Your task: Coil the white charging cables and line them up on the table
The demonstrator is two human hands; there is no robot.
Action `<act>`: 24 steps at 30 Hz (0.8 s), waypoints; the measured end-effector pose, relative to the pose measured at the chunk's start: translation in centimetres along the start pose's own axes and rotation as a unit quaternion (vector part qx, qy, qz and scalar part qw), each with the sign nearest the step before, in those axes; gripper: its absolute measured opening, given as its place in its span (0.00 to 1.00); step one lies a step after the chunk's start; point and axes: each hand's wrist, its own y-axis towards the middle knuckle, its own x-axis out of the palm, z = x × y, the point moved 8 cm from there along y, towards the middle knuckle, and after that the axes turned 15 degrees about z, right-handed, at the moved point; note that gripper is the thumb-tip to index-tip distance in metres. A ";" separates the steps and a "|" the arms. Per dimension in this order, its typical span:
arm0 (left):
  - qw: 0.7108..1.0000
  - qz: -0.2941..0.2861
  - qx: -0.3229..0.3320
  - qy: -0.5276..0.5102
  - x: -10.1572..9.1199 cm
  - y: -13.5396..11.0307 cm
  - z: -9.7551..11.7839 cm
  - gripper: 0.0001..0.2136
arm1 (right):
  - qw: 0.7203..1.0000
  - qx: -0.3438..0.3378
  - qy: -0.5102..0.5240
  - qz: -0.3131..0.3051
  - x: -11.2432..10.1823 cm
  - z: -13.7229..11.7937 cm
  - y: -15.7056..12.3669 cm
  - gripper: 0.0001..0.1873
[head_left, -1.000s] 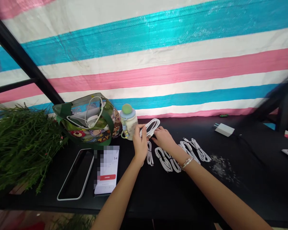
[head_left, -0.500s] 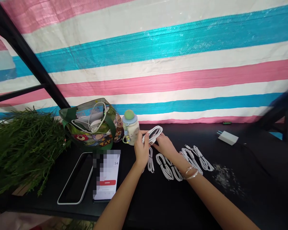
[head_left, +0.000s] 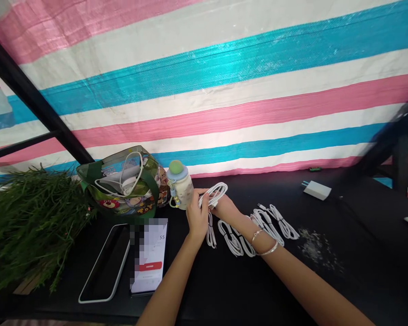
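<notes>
Above the black table, my left hand (head_left: 197,215) grips a looped white charging cable (head_left: 218,194), its thumb laid along the coil. My right hand (head_left: 226,209) is closed at the lower right side of the same loop; its fingertips are partly hidden behind the cable. Below my hands, several bundled white cables (head_left: 231,239) lie in a row, some with dark ties around their middles. Another bundle (head_left: 211,232) lies under my left hand, and one more (head_left: 284,222) at the right end of the row.
Behind my left hand stands a bottle with a green-topped lid (head_left: 182,188), beside a printed bag (head_left: 136,199). To the left lie two phones, one dark (head_left: 105,262) and one lit (head_left: 153,253), near a leafy plant (head_left: 30,222). A white charger (head_left: 317,190) lies right, near pale crumbs (head_left: 318,246).
The view has shifted and tilted slightly. Both hands stay on the looped cable, and my right hand has moved in a little behind it. The bundles on the table look unmoved.
</notes>
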 end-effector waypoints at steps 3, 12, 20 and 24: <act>1.000 0.007 -0.005 0.001 0.0 0.0 -0.1 0.07 | 1.000 0.010 0.025 0.000 -0.3 -0.1 0.0 0.07; 0.999 -0.006 -0.011 -0.036 0.3 0.0 0.3 0.09 | 0.984 0.105 0.134 0.060 -3.8 2.4 -1.0 0.09; 0.992 -0.113 0.010 -0.050 1.9 -1.4 1.5 0.10 | 0.879 0.156 0.437 0.115 -6.1 3.2 -2.3 0.11; 0.991 -0.124 0.015 -0.045 2.2 -1.7 1.6 0.10 | 0.848 0.208 0.470 0.127 -6.2 3.4 -2.6 0.07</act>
